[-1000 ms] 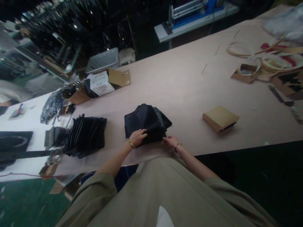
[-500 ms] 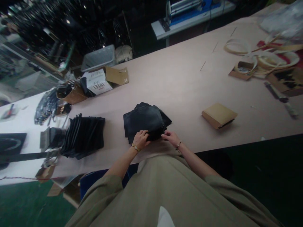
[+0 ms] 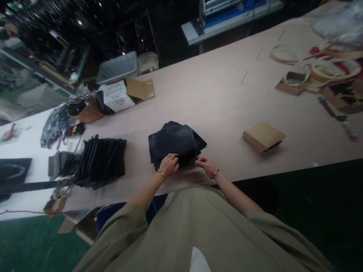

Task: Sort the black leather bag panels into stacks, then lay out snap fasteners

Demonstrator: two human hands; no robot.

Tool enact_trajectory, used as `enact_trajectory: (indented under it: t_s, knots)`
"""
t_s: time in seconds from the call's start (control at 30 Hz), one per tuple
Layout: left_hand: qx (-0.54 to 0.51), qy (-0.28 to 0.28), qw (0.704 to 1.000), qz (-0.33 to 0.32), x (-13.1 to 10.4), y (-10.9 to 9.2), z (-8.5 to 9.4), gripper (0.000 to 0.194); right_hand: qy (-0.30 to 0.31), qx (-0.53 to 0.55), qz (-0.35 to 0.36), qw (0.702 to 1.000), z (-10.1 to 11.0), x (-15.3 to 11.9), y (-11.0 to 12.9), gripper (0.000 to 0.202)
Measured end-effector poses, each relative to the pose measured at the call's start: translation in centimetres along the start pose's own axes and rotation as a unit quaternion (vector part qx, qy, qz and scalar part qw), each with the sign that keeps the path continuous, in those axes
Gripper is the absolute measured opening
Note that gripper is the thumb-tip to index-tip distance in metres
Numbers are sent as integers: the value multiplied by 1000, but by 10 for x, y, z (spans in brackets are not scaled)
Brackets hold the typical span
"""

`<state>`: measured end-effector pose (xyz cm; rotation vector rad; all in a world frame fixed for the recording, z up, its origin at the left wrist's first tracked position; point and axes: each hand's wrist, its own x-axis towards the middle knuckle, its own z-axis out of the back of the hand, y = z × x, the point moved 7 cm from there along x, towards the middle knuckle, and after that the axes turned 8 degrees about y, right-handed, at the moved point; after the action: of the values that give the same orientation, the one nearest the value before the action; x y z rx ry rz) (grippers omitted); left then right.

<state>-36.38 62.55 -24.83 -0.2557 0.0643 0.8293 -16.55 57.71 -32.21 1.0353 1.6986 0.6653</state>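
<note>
Several flat black pieces (image 3: 172, 139), which look like leather or fabric, lie in a loose pile on the table before me. My left hand (image 3: 169, 164) is closed at the near edge of the top piece, fingers curled on it. At the pile's near right corner, my right hand (image 3: 206, 165) pinches the edge of a black piece between thumb and fingertips. The near edge looks slightly raised between the two hands. To the left stands a thick stack of folded black pieces (image 3: 102, 160).
A brown cardboard box (image 3: 263, 136) lies to the right on the table (image 3: 204, 98). Farther right are coiled strips (image 3: 334, 70), an open box of small black parts (image 3: 344, 94) and a knife-like tool (image 3: 337, 117). A printed carton (image 3: 119, 96) stands at back left.
Both hands stay at the near edge of the black pile, with hardly any movement. The whole view has shifted very slightly.
</note>
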Motion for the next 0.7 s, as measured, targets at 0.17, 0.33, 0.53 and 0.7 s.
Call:
enact_trajectory:
  t_s: [0.17,0.33,0.53,0.7]
  knots:
    - [-23,-73,991,111,6,41,30,32,-40,81,-57,994,0,-9,-14,51]
    - [26,-21,999,41,10,45,47,36,-49,103,-91,989,-7,-15,-17,41]
    - [4,34,999,-16,-4,2,18,41,-42,112,-70,990,-29,-7,18,29]
    - [-40,-37,995,81,1,43,53,25,-34,19,-7,999,-31,4,40,36]
